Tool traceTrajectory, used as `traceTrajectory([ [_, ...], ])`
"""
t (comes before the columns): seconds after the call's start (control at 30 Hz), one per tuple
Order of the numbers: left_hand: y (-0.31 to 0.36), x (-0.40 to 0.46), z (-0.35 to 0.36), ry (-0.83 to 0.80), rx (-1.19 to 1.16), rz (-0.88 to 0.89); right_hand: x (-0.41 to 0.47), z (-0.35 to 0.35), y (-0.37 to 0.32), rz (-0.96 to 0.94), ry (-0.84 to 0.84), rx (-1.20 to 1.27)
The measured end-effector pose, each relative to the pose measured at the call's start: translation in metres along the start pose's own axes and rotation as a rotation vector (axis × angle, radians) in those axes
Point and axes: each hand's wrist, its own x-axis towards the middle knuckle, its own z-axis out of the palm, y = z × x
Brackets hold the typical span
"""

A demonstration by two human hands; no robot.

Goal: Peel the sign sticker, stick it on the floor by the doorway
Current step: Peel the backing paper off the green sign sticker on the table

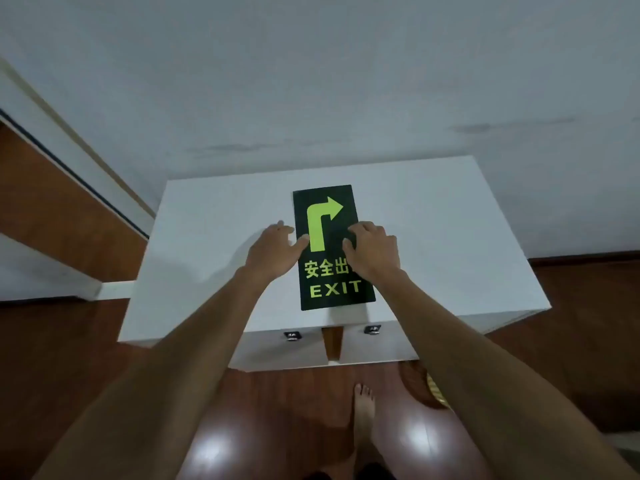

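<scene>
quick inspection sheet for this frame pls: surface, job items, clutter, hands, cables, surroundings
Surface: white cabinet top, bare apart from the sticker.
Job's things: dark EXIT sign sticker with a green right-turn arrow, lying flat on the cabinet top, near its front edge; no peeled corner seen.
Clutter: nothing seen.
Hands: left hand at the sticker's left edge, thumb on its face; right hand resting on its right side, fingers curled. Neither is closed around it.
Cables: nothing seen.
Surroundings: white wall behind; dark wood floor; two small dark handles on the cabinet front; a bare foot on the floor below.
</scene>
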Motion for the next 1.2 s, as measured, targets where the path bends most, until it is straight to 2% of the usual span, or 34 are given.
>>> traceTrajectory([
  [0.27,0.002,0.031,0.029,0.164,0.202,0.082,0.054,0.008,0.010,-0.130,0.017,-0.029],
  [0.5,-0.012,0.041,0.043,0.059,0.339,0.129,0.107,0.006,-0.001,-0.186,0.000,-0.022],
  [0.63,-0.018,0.045,0.043,0.073,0.387,0.208,0.125,0.003,-0.003,-0.104,-0.045,-0.052],
  [0.77,-0.029,0.043,0.039,0.087,0.369,0.294,0.125,0.003,-0.003,-0.059,-0.001,-0.018],
  [0.9,-0.041,0.042,0.033,0.097,0.319,0.344,0.122,-0.004,-0.002,0.056,-0.007,0.125],
  [1.03,-0.027,0.040,0.026,0.040,0.265,0.263,0.113,-0.014,-0.017,0.170,0.014,0.417],
  [1.2,0.014,0.023,0.020,-0.068,-0.063,0.181,0.089,-0.036,-0.045,0.260,0.049,0.735],
])
